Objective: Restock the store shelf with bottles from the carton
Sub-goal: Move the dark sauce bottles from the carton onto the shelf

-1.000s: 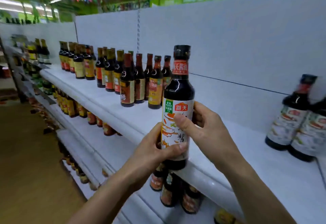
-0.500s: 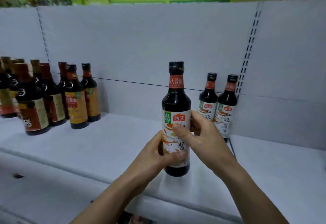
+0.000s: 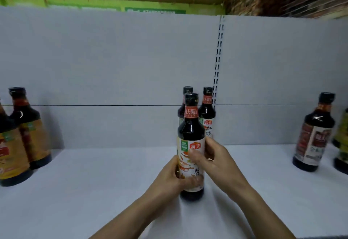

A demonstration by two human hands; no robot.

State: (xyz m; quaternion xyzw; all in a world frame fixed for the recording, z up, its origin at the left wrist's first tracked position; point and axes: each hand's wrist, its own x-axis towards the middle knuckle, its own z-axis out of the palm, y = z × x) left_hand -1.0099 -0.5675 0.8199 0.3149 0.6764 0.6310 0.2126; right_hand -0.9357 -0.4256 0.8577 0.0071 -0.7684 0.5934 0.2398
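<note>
The bottle [image 3: 191, 131] has come down and gone further in. It now stands on the shelf [image 3: 94, 191], right in front of two bottles [image 3: 207, 110]. Brown bottles [image 3: 28, 135] stand at the shelf's left edge. The left hand [image 3: 169, 178] curls round the bottle's low left side. The right hand [image 3: 216, 161] curls round its right side, thumb across the label. A dark bottle [image 3: 314, 135] stands far right.

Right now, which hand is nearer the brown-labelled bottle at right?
Right. The right hand grips the held bottle on the side facing the brown-labelled bottle; the left hand grips its far side.
</note>
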